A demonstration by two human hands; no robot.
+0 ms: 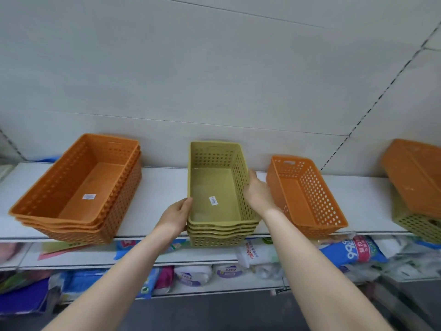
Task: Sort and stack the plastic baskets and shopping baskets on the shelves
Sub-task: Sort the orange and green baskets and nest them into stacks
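Note:
A stack of several olive-green perforated baskets stands at the middle of the white top shelf. My left hand presses against the stack's left side near the front corner. My right hand lies flat against its right wall. Both hands clasp the stack between them. A stack of large orange baskets sits to the left. A small orange basket sits tilted on another just right of my right hand. At the far right, orange baskets rest on a green basket.
The grey back wall rises behind the shelf. Lower shelves hold packaged goods in bags, among them a blue and pink pack and white packs. Bare shelf shows between the stacks.

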